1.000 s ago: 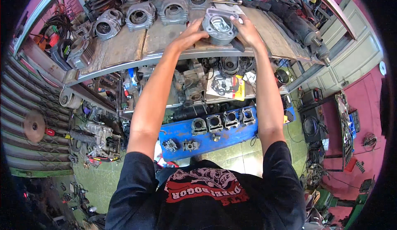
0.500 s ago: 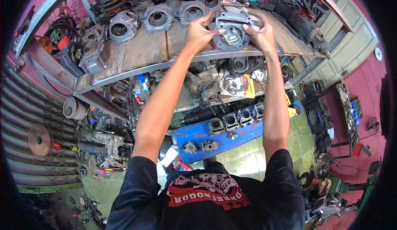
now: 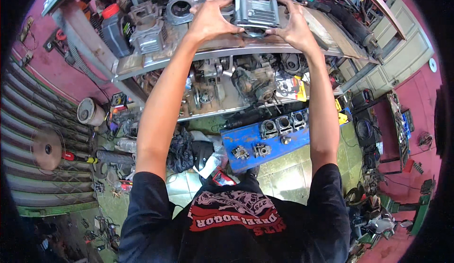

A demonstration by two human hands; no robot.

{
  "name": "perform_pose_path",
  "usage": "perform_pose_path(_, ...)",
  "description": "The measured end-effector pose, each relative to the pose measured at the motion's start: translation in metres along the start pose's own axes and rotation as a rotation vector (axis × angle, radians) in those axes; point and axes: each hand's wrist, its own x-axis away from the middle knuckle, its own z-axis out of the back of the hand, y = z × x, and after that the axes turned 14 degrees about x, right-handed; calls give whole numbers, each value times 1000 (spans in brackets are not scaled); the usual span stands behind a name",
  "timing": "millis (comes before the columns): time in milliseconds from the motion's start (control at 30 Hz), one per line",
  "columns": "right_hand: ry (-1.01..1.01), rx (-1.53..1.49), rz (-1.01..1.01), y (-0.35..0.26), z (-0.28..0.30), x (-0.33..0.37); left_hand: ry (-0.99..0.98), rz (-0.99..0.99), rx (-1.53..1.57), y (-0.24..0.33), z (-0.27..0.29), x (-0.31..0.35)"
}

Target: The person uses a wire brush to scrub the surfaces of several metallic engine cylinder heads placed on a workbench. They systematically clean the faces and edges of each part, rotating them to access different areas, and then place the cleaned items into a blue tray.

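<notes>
My two arms reach up over the top workshop shelf (image 3: 213,53). Between my hands is a grey metal engine cylinder (image 3: 257,13), its ribbed side toward me. My left hand (image 3: 213,19) grips its left side, with the thumb at the lower corner. My right hand (image 3: 295,29) closes on its right side, thumb also low. A rounded opening at its underside shows only in part. Just left of my left hand stands another engine cylinder (image 3: 181,8) with a round bore. A finned cylinder (image 3: 149,34) sits farther left.
A dark bottle (image 3: 118,31) with a red cap stands at the shelf's left end. The lower shelf carries an engine casing (image 3: 255,81) and a yellow-edged packet (image 3: 299,88). Below, a blue bench (image 3: 241,142) holds several cylinder blocks (image 3: 283,122) and a carburetor (image 3: 261,150).
The engine cylinder has turned in my hands: its bored face showed before, now its ribbed side. My hands are slightly higher, and the view has shifted toward the left.
</notes>
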Motion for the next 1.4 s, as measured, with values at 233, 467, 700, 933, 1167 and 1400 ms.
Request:
perform_pose_path(233, 79, 101, -5, -58, -49, -11, 134, -16, -276, 3, 48, 49)
perform_pose_path(467, 237, 239, 74, -98, -106, -9, 199, 10, -483, -30, 61, 84)
perform_pose_path(700, 265, 336, 85, -115, -146, 1, 172, 146, -549, -48, 63, 110)
perform_pose_path(933, 252, 365, 70, -124, -150, 5, 67, 195, -560, -33, 70, 116)
perform_pose_path(1167, 93, 389, 92, -129, -142, 7, 186, 103, -533, -37, 59, 126)
perform_pose_path(1400, -15, 351, 240, -121, -131, 20, 259, 112, -479, -37, 49, 145)
